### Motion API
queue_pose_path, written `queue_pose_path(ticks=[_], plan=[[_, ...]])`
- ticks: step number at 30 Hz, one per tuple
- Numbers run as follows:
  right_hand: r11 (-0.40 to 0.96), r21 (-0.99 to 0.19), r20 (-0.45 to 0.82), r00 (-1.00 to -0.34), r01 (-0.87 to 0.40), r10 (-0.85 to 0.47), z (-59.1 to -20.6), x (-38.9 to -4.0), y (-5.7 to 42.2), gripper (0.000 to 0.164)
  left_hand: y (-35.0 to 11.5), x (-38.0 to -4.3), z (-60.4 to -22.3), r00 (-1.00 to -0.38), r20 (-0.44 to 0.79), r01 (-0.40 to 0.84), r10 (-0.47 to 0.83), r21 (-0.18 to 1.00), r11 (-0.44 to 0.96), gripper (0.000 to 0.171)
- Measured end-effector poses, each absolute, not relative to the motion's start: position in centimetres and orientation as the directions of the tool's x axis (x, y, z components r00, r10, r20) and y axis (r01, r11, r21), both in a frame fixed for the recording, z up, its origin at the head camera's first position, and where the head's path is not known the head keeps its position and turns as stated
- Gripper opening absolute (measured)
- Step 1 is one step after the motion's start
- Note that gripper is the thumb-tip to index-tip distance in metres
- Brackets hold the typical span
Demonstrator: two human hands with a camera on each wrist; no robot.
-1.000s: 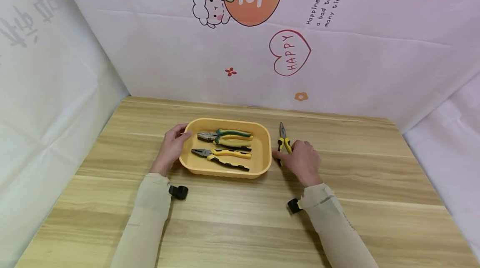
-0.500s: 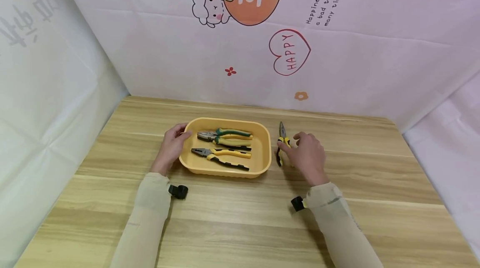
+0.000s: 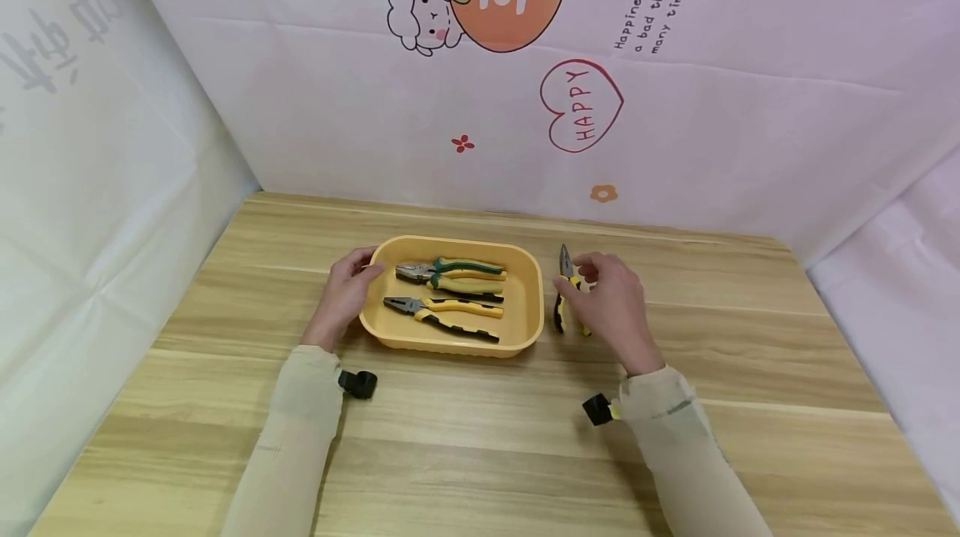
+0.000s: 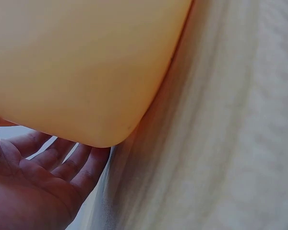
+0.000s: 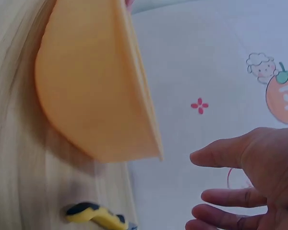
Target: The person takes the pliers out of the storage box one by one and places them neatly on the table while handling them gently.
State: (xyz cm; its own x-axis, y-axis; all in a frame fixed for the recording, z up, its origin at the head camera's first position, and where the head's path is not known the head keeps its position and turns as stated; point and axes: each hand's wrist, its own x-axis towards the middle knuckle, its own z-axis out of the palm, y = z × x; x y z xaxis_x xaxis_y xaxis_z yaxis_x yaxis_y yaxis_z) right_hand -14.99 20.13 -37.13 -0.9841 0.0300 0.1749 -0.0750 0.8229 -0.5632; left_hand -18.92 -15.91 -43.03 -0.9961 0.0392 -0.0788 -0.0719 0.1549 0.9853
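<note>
My left hand (image 3: 341, 295) grips the left end of a yellow plastic tray (image 3: 522, 316), thumb over the rim and fingers against the outer wall. In the left wrist view those fingers touch the tray's wall (image 4: 86, 72). Inside the tray lie yellow-and-black combination pliers (image 3: 429, 317) and, behind them, overlapping pliers with green-and-yellow handles (image 3: 468, 268). Long-nose pliers (image 3: 566, 267) with yellow-and-black handles rest on the table just right of the tray, nose pointing away. Over them hovers my right hand (image 3: 611, 308), thumb and fingers spread apart, holding nothing; it hides part of one handle.
The wooden table (image 3: 465, 454) reaches back to a white printed cloth (image 3: 337, 120), with more cloth along the left and right sides. A small black camera (image 3: 365, 384) sits on the left wrist and another black camera (image 3: 597, 409) on the right.
My right hand has come up off the handles of the long-nose pliers and shifted slightly right, its fingers now apart. The left hand, tray and pliers stay put.
</note>
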Motion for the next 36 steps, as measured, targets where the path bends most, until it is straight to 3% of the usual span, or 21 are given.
queue_pose_path(ticks=[12, 17, 26, 36], plan=[[0.778, -0.599, 0.197, -0.976, -0.19, -0.087, -35.6, -15.1, 17.9, 0.04, -15.9, -19.0, -43.2, -0.996, -0.077, -0.069, 0.041, 0.983, 0.169, 0.043], [0.763, -0.576, 0.214, -0.955, -0.293, -0.205, -35.5, -15.4, 16.8, 0.045, -15.9, -19.0, -43.1, -0.996, -0.08, -0.072, 0.038, 0.983, 0.171, 0.043], [0.743, -0.554, 0.126, -0.92, -0.376, -0.372, -36.0, -15.7, 14.7, 0.053, -15.9, -18.9, -42.8, -0.995, -0.088, -0.08, 0.041, 0.985, 0.156, 0.044], [0.729, -0.546, 0.071, -0.89, -0.412, -0.45, -37.7, -15.8, 12.5, 0.057, -16.0, -19.0, -43.0, -0.995, -0.089, -0.083, 0.038, 0.986, 0.147, 0.044]])
